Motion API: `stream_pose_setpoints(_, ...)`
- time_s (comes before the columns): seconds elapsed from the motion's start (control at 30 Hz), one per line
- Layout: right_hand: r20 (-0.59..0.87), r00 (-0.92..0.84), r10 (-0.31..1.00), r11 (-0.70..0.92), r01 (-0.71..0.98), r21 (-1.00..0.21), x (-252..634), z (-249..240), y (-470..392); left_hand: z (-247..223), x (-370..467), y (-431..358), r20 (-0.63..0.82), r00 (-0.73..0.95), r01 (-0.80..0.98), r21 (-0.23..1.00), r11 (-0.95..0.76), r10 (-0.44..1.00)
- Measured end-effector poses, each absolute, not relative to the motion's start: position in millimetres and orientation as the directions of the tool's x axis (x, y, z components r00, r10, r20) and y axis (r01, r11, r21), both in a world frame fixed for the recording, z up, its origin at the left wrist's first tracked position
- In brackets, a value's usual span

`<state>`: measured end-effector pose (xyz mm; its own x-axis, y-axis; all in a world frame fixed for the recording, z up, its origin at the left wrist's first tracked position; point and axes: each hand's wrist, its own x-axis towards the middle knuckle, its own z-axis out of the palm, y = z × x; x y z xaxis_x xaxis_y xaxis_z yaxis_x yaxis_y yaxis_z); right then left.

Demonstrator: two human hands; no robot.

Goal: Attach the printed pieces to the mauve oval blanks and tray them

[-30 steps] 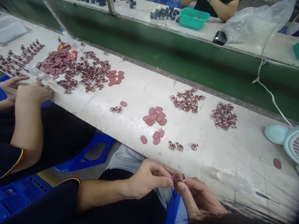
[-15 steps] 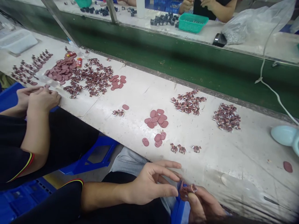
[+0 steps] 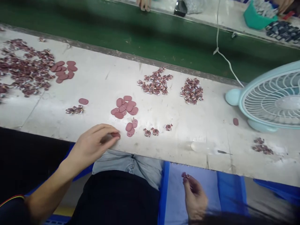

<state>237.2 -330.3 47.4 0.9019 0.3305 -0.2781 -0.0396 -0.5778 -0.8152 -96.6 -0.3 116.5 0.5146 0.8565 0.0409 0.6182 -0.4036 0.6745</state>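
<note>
My hands are well apart; my left hand [image 3: 93, 142] rests low over the near edge of the table [image 3: 164, 153], thumb and fingers bent around a brown disc [image 3: 115, 135]; the fingers cover most of it, so I cannot tell whether the grip has firmed, nor which way the disc's long axis runs. It lies at my left fingertips, on the side toward the middle of the table; my left hand is much the nearer one. My right hand [image 3: 195, 198] is off to the right, beyond the table's near edge and over a blue box [image 3: 231, 193], thumb and fingers pinched on a small brown piece [image 3: 184, 175]; it is too blurred for me to make out its shape.

Just right of the disc at my left hand lies a small cluster of discs [image 3: 130, 127]; behind that, farther from me, is a larger pile of discs [image 3: 124, 107]; to the right of the small cluster come three toy horses [image 3: 154, 132], two close together and one a little apart; behind them are two heaps, the looser heap [image 3: 156, 83] on the left and the tighter heap [image 3: 192, 90] on the right; a clear bottle [image 3: 199, 147] lies on its side, on the table beyond my right hand.
</note>
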Motion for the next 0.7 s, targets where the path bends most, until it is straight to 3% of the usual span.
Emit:
stream_pose_setpoints(0.2,-0.264,0.853,0.451,-0.626,0.091,-0.774,227,-23,-322,128,-94,6,-0.114,0.462,0.581,0.788,-0.203,0.880)
stream_pose_setpoints(0.33,-0.216,0.853,0.475,-0.629,0.157,-0.761,222,-43,-322,130,-99,3,-0.142,0.402,0.438,0.897,-0.054,0.905)
stream_pose_setpoints(0.57,-0.198,0.850,0.487,-0.626,0.182,-0.758,221,-52,-326,140,-91,0,-0.015,0.363,0.293,0.951,-0.099,0.932)
stream_pose_setpoints(0.7,-0.230,0.842,0.488,-0.640,0.166,-0.750,220,-52,-325,136,-94,0,-0.033,0.360,0.240,0.969,-0.059,0.932)
